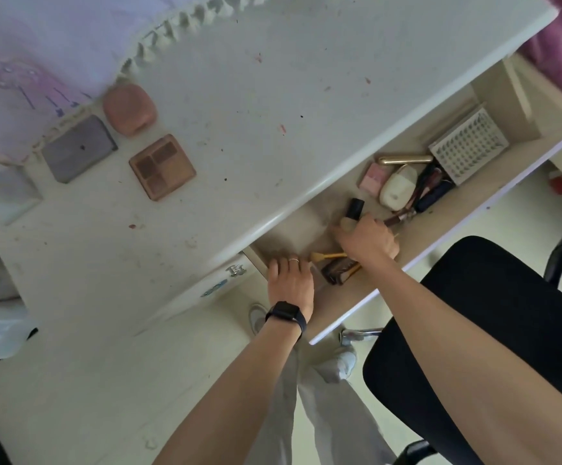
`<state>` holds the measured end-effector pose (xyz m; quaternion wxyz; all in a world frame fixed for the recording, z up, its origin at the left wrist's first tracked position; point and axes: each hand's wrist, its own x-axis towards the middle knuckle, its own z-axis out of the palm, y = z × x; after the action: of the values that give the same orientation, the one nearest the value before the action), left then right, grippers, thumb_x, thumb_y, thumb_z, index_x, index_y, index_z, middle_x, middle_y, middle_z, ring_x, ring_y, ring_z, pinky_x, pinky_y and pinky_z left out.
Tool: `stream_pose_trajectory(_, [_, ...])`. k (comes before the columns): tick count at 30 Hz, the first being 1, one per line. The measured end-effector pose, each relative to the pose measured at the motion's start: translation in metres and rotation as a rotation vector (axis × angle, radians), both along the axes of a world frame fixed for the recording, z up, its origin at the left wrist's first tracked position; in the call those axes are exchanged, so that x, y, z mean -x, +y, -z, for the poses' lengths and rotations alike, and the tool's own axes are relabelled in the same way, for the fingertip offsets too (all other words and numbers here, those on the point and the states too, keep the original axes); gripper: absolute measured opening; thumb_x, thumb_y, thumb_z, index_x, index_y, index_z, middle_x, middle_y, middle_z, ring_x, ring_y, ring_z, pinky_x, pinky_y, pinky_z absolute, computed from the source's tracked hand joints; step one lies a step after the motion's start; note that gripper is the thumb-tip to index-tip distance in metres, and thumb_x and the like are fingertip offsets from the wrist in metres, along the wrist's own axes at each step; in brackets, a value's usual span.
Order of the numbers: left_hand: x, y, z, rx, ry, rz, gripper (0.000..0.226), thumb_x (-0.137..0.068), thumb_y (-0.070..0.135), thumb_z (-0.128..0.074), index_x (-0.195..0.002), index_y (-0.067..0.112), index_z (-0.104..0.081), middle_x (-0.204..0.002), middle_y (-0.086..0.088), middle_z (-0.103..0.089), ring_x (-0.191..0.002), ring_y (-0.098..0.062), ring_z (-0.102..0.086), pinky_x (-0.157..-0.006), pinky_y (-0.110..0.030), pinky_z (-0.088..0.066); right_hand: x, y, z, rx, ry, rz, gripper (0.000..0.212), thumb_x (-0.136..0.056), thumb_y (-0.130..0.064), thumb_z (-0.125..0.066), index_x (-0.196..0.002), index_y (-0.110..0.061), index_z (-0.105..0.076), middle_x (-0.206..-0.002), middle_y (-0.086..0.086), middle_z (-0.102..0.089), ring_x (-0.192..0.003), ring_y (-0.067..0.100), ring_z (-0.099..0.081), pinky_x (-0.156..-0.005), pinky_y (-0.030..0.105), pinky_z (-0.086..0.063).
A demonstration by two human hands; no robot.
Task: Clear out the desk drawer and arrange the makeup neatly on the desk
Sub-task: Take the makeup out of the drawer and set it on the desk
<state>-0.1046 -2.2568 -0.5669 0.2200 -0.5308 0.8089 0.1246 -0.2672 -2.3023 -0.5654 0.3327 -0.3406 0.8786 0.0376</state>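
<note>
Open drawer (pixel 457 209): your right hand (pixel 368 239) fisted round black-capped tube (pixel 356 209); your left hand (pixel 289 280) inside, grip unclear.

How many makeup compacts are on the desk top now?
3: pink case by the cloth, grey case beside it, brown palette nearer the drawer. Cloth may hide others.

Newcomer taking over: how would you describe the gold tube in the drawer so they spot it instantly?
Find the open drawer pulled out below the desk front edge, and look to its right-hand end, where a white mesh basket sits. Just left of the basket lies the gold tube, above a pink box and a white oval case. It is the only long, shiny metallic item there.
</note>
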Motion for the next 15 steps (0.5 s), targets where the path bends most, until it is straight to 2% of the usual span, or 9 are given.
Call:
stream_pose_trajectory(5, [-0.001, -0.004, -0.009, -0.09, 0.077, -0.019, 0.042, -0.084, 0.008, -0.056, -0.125, 0.018, -0.051, -0.117, -0.006, -0.064, -0.112, -0.029, -0.056, -0.106, -0.041, -0.029, 0.001, -0.004, 0.002, 0.012, -0.066, 0.068, 0.067, -0.081, -0.062, -0.061, -0.124, -0.011, -0.058, -0.123, 0.014, -0.061, -0.109, 0.036, -0.06, -0.08, 0.039, -0.05])
stream_pose_trajectory(7, [-0.002, -0.008, -0.015, -0.115, 0.139, -0.044, 0.042, -0.083, 0.008, -0.057, -0.123, 0.019, -0.049, -0.11, -0.004, -0.067, -0.106, -0.029, -0.06, -0.104, -0.04, -0.031, 0.002, -0.002, -0.004, 0.076, -0.125, 0.107, 0.061, -0.078, -0.057, -0.063, -0.117, -0.01, -0.06, -0.115, 0.012, -0.062, -0.103, 0.036, -0.061, -0.082, 0.041, -0.054])
stream_pose_trajectory(10, [-0.008, -0.018, -0.028, -0.197, 0.317, -0.155, 0.03, -0.092, 0.018, -0.055, -0.12, 0.019, -0.047, -0.109, -0.005, -0.066, -0.101, -0.031, -0.062, -0.088, -0.037, -0.039, 0.005, 0.009, -0.02, 0.232, -0.215, 0.187, 0.048, -0.075, -0.053, -0.063, -0.101, -0.014, -0.062, -0.102, 0.008, -0.064, -0.095, 0.031, -0.063, -0.083, 0.044, -0.055])
stream_pose_trajectory(13, [-0.016, -0.028, -0.056, -0.299, 0.517, -0.309, 0.031, -0.098, 0.029, -0.054, -0.127, 0.019, -0.047, -0.114, -0.003, -0.063, -0.105, -0.028, -0.06, -0.082, -0.036, -0.048, 0.005, 0.026, -0.044, 0.356, -0.267, 0.257, 0.036, -0.072, -0.05, -0.073, -0.089, -0.022, -0.058, -0.092, -0.001, -0.063, -0.084, 0.019, -0.059, -0.061, 0.03, -0.046])
stream_pose_trajectory(15, [-0.027, -0.035, -0.081, -0.335, 0.69, -0.407, 0.03, -0.098, 0.027, -0.057, -0.125, 0.017, -0.051, -0.108, 0.003, -0.06, -0.104, -0.021, -0.06, -0.081, -0.031, -0.046, 0.001, 0.038, -0.065, 0.403, -0.293, 0.296, 0.039, -0.072, -0.052, -0.076, -0.092, -0.023, -0.059, -0.092, -0.004, -0.063, -0.083, 0.012, -0.058, -0.058, 0.025, -0.04])
